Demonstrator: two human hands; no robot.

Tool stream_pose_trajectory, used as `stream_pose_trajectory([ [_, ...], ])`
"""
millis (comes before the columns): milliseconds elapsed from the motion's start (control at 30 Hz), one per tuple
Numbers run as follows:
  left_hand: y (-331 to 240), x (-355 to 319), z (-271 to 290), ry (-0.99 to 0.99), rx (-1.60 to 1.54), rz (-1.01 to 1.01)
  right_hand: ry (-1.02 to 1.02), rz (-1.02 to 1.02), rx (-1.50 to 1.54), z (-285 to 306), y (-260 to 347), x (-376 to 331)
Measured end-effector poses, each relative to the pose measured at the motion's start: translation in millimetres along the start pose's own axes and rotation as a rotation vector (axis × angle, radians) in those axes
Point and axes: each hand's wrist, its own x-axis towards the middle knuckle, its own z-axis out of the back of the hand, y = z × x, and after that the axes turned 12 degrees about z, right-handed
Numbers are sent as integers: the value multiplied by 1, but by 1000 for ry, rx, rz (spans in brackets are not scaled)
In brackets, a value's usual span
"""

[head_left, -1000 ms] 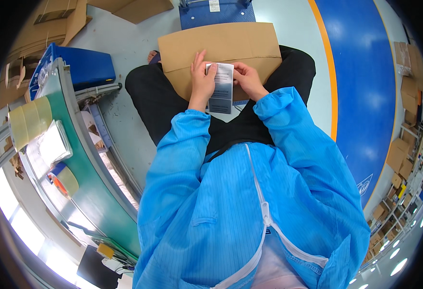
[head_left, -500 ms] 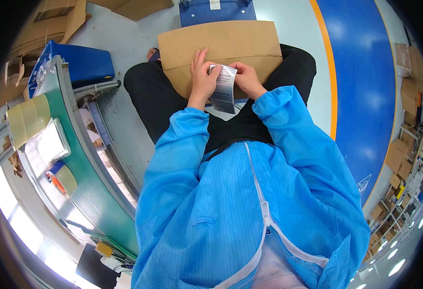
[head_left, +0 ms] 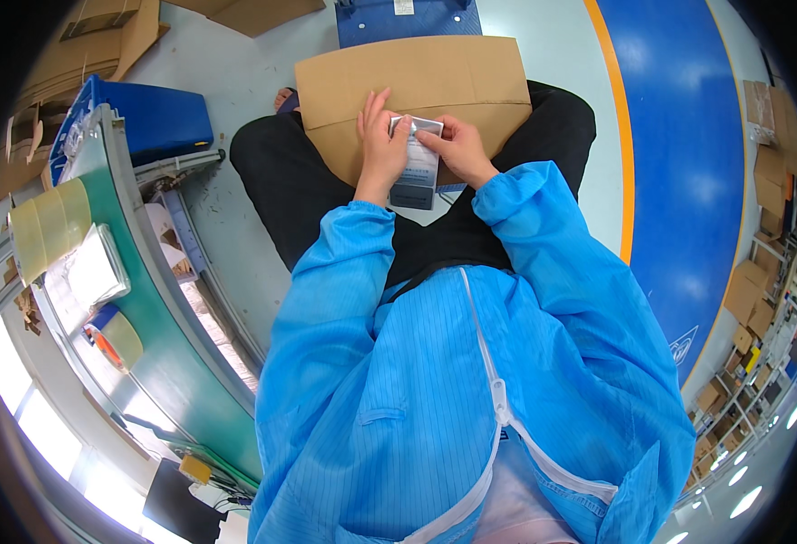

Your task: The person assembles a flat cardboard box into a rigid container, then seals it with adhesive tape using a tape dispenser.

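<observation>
A small silver-grey printed carton (head_left: 418, 170) is between my hands above my lap, showing a long printed face and a darker end toward me. My left hand (head_left: 380, 150) grips its left side, thumb on the upper part and the other fingers stretched upward. My right hand (head_left: 461, 151) pinches the upper right edge with thumb and fingers. Behind both hands a large brown cardboard box (head_left: 417, 77) stands between my knees, its flap surface facing up. What it holds is hidden.
To the left runs a green-topped bench (head_left: 167, 363) with clear tape rolls (head_left: 49, 227), a white stack of sheets or bags (head_left: 99, 267) and a tape roll with an orange core (head_left: 116, 340). A blue bin (head_left: 163, 118) is beyond it. Shelves with cartons (head_left: 752, 299) line the right.
The carton has gone from a flat, slightly curved shape to a squared-out box form. My right thumb has shifted left onto its upper end; my left hand has barely moved.
</observation>
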Motion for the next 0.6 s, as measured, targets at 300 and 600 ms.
stream_pose_trajectory([
  [300,0,0,-2,-19,-25,22,-243,-126,176,3,-7,5],
  [600,-4,-1,-4,-61,-29,1,-229,-158,142,0,4,4],
])
